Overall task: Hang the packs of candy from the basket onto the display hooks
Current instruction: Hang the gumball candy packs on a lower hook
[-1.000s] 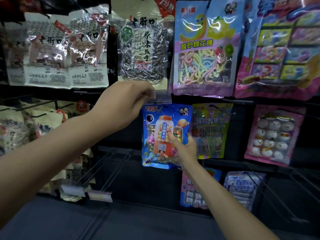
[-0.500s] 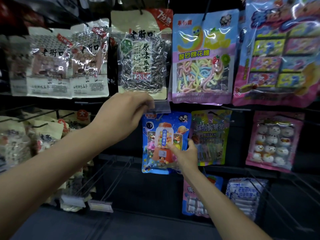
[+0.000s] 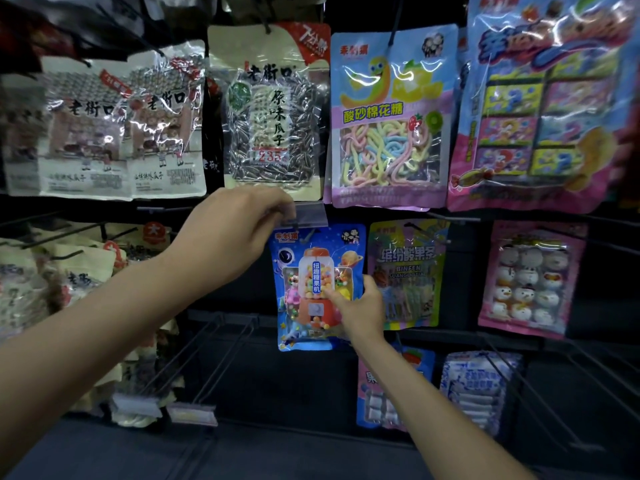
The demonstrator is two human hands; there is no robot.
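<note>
Blue candy pack [image 3: 318, 285] is upright, right below the sunflower seed bag [image 3: 270, 109]. Your left hand [image 3: 235, 233] is just above the pack's top-left corner, pinching the clear tag flap [image 3: 310, 216]. Your right hand [image 3: 360, 306] grips the pack's right edge, thumb on front. The flap covers the pack's top edge; can't tell if it's hooked on.

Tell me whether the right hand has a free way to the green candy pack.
Probably yes: the green candy pack hangs just beside the right hand with nothing between, though that hand grips the blue pack.
</note>
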